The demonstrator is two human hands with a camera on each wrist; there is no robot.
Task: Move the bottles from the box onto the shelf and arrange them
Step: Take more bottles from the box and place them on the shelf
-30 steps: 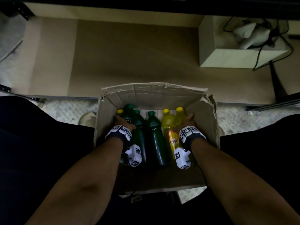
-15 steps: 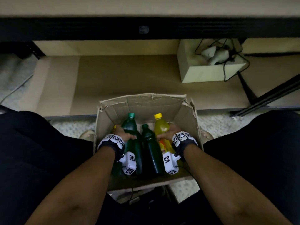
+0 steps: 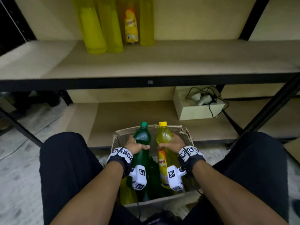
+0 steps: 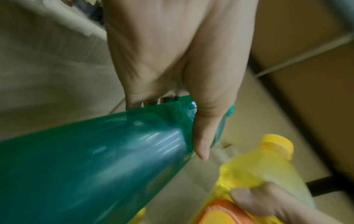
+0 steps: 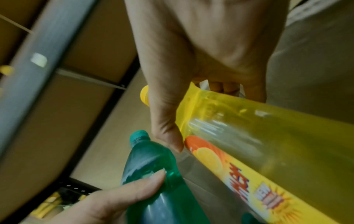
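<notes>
1. Green and yellow plastic are now seen raised out of the cardboard box: half a second earlier the two bottles were gripped low among the others, and both caps are now carried above the box's far rim.
2. Between those two moments the view has also been tilted up, so that the shelf is brought into sight where only the lower board was seen before.
3. It is judged that the lift is under way and that the carry to the shelf comes next.
4. The green bottle is grasped round its shoulder by the left hand, thumb laid across the front.
5. The yellow bottle is clasped likewise by the right hand, just above its orange label.
6. Both bottles are held near upright, side by side and slightly apart.
7. Four yellow bottles are already stood at the back of the shelf; more bottles are left in the box.
</notes>
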